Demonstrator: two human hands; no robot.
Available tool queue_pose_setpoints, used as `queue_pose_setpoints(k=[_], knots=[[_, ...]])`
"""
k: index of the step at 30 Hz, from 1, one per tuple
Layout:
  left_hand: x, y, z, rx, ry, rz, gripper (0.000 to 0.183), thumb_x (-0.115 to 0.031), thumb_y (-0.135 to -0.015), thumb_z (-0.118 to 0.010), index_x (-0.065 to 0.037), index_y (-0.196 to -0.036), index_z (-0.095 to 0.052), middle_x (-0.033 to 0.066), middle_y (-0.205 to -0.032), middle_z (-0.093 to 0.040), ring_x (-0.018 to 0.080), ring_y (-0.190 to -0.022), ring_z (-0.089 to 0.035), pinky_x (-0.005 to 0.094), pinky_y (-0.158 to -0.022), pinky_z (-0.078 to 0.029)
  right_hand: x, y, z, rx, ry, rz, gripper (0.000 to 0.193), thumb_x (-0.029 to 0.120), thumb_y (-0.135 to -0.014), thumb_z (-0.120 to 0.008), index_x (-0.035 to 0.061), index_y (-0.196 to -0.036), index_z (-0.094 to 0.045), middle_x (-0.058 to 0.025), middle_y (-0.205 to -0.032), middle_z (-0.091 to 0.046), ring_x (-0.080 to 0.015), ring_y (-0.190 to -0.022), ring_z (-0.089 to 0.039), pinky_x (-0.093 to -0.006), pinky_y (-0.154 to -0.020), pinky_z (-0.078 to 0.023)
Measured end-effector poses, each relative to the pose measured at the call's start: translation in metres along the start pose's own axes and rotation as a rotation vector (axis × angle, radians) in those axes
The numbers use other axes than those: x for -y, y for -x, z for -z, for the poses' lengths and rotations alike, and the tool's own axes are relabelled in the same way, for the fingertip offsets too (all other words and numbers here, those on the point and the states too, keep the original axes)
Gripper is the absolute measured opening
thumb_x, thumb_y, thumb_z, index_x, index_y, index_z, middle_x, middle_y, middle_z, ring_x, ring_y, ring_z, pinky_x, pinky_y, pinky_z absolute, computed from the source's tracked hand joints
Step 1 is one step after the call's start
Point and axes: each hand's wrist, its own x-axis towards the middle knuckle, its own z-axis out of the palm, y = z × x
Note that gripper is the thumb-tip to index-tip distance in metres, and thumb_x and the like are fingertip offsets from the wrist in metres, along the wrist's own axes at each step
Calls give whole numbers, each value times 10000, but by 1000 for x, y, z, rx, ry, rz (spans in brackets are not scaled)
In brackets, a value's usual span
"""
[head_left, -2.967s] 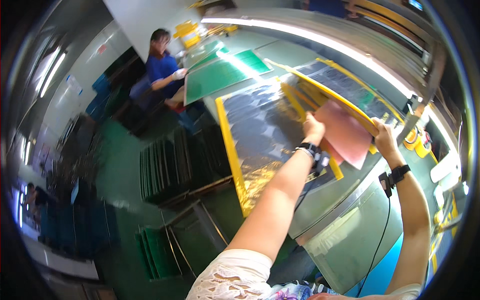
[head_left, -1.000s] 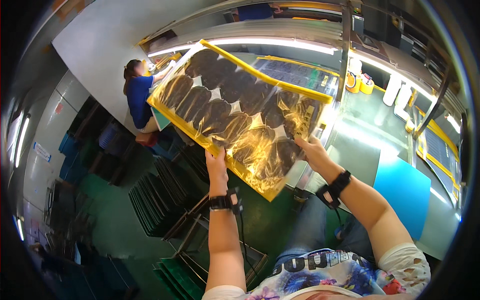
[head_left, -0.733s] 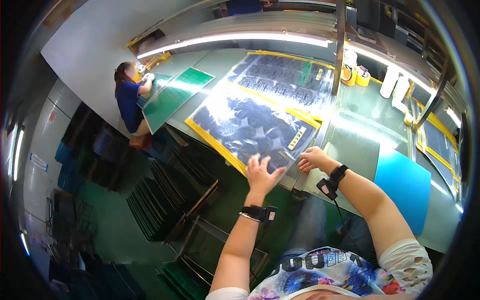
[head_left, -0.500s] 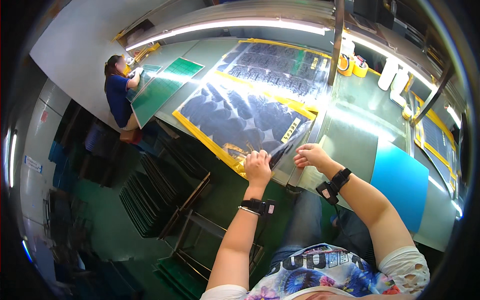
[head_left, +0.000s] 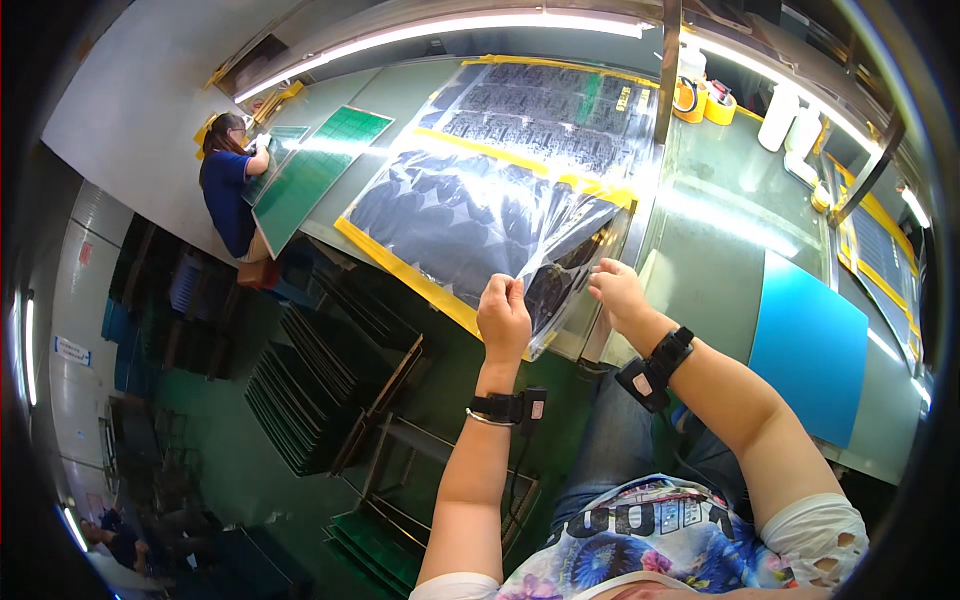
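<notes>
My left hand (head_left: pixel 504 312) is closed in a pinch on the near edge of a clear plastic film sheet (head_left: pixel 440 215), raising it so that folds run up from the fingers. Under and around the lifted part show dark printed shapes, and yellow tape (head_left: pixel 395 268) borders the sheet. Just right of the sheet, my right hand (head_left: pixel 620 292) hovers with loosely bent fingers slightly apart, and no film shows between them. Each wrist wears a black strap with a small box. Beyond lies a second dark-patterned sheet (head_left: pixel 540 105) edged in yellow tape.
A blue sheet (head_left: pixel 808 345) lies on the bench (head_left: pixel 690 270) to the right. Tape rolls (head_left: pixel 718 108) and white bottles (head_left: pixel 778 118) stand behind it. A metal post (head_left: pixel 668 90) rises nearby. At left a co-worker (head_left: pixel 232 190) handles green panels (head_left: pixel 320 175); a rack (head_left: pixel 320 390) stands below.
My left hand has moved slightly up and away from me, drawing the film into sharper folds. My right hand has shifted a little farther off too. The view has tilted slightly.
</notes>
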Motion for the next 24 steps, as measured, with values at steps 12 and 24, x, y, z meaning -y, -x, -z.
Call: queue_pose_setpoints(k=[12,24], knots=[[10,9,-23,-32,-102,-222,135,-165,-884,-521,-51,-815,-501,152,-780,-577,361,-775,-547,457,-667,-420,1,-29,13,-129,-265,-7,392,55,-812,-569,-22,-1187,-485,-123,-1101,-568,-170,-928,-553,-316,-831,-460],[6,13,-21,35,-3,-11,132,-163,-909,-492,-55,-836,-473,171,-718,-558,384,-704,-548,472,-605,-414,20,-33,17,8,-267,-99,285,178,-843,-643,13,-1012,-484,-82,-915,-554,-180,-785,-630,-245,-594,-502]])
